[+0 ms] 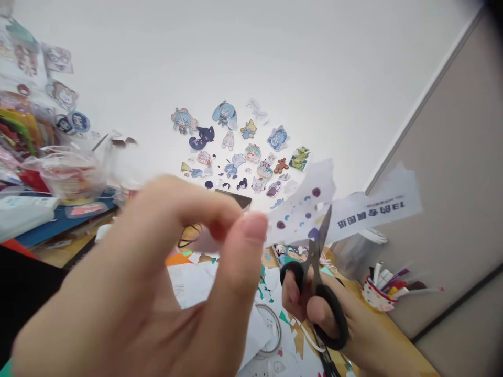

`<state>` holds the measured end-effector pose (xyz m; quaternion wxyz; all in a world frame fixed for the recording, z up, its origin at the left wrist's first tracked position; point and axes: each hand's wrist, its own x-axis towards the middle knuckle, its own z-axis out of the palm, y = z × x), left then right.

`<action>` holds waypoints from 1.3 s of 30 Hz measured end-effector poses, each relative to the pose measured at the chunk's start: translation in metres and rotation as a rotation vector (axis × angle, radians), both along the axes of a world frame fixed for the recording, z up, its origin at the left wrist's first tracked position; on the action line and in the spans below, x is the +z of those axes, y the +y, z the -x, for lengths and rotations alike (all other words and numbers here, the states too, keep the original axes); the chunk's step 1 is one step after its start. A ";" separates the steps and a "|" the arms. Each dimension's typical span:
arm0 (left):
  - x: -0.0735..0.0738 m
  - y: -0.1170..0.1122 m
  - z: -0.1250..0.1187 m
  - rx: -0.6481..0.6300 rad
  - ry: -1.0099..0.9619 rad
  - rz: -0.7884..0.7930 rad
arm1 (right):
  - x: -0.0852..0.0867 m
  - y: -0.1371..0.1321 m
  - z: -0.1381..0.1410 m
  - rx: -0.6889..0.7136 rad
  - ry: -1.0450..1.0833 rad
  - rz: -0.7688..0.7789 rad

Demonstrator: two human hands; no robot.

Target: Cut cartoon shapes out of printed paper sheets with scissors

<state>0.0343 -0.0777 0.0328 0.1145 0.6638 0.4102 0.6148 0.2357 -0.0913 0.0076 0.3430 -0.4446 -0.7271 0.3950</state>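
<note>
Close to the camera, my left hand (173, 272) pinches the left end of a thin white paper sheet (302, 199) between thumb and index finger. Small purple and blue shapes are printed on the sheet, and a strip with dark lettering sticks out to the right. My right hand (326, 309) has its fingers through the black handles of a pair of scissors (314, 256). The scissors point upward, their blades at the paper's lower middle, beside a purple printed shape. Whether the blades are fully closed is hard to make out.
Many cartoon cutouts (236, 141) are on the white wall. A pen cup (379, 293) stands at the right near a grey panel. Below lie paper scraps, a tape roll (280, 330) and white sheets (192, 283). Bags and a plastic tub (70, 175) crowd the left.
</note>
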 end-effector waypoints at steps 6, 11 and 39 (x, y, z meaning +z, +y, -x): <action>-0.007 0.013 -0.019 -0.256 0.260 0.042 | -0.001 0.004 0.014 0.051 0.138 -0.058; -0.012 0.016 -0.030 -0.218 0.071 0.076 | -0.004 0.002 0.022 0.086 0.157 -0.023; -0.008 0.011 -0.024 -0.511 0.054 0.241 | 0.016 -0.009 0.018 0.070 -0.031 0.095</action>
